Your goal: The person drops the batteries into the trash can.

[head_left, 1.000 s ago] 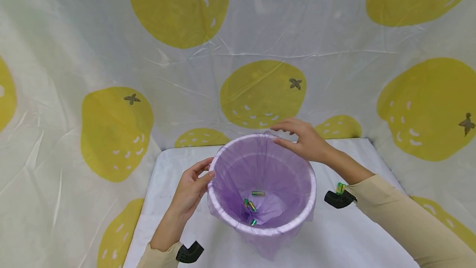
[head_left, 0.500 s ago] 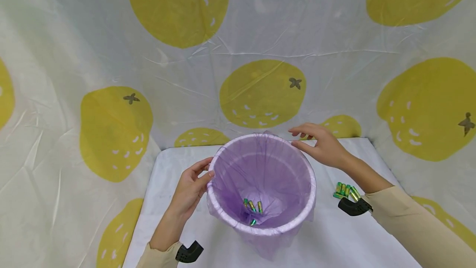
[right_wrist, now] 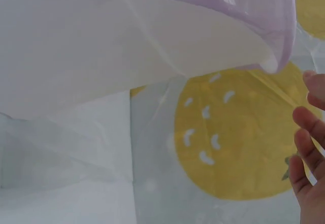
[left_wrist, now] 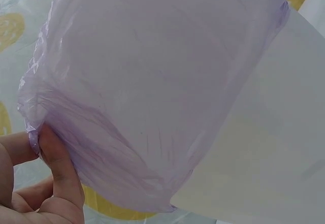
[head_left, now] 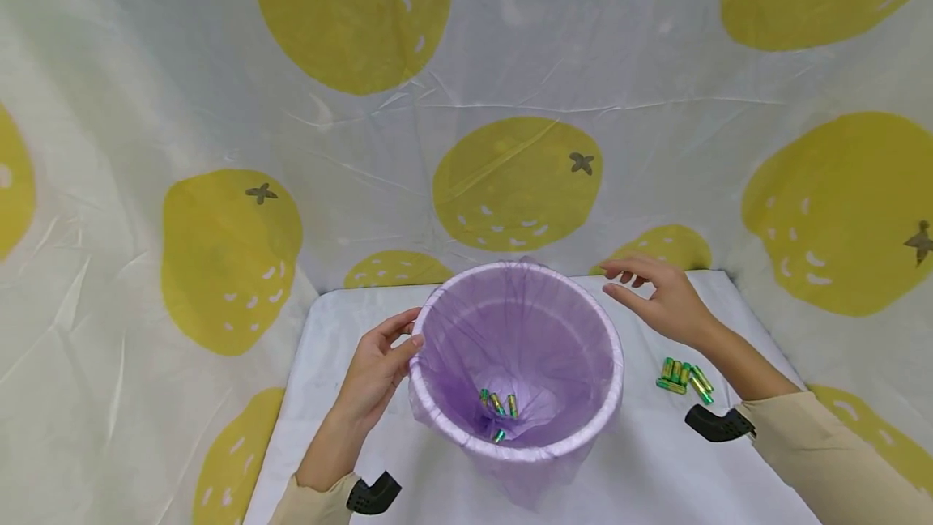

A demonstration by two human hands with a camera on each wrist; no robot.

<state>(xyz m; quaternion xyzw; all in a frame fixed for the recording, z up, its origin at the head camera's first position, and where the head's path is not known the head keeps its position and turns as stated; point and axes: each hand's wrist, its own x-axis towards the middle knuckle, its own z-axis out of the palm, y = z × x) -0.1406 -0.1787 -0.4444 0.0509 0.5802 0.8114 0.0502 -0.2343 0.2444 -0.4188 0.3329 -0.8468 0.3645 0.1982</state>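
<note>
A white bin [head_left: 568, 444] lined with a purple bag [head_left: 510, 322] stands mid-table, several green batteries [head_left: 498, 408] lying at its bottom. My left hand [head_left: 379, 367] holds the bin's left rim, thumb pressing the bag [left_wrist: 152, 97] against it; the thumb [left_wrist: 58, 165] shows in the left wrist view. My right hand [head_left: 663, 302] hovers to the right of the rim, fingers relaxed and holding nothing; its fingertips [right_wrist: 307, 137] appear beside the bin wall [right_wrist: 127, 46]. More green batteries [head_left: 683, 377] lie on the table below that hand.
The white table [head_left: 350, 314] is backed and flanked by a pale cloth with large yellow fruit prints [head_left: 513, 185]. Black wrist camera mounts [head_left: 717, 425] sit at both sleeves.
My right hand has drawn away from the bin's far rim to the right, uncovering the batteries on the table. One battery in the bin settled with the others. The left hand stayed put.
</note>
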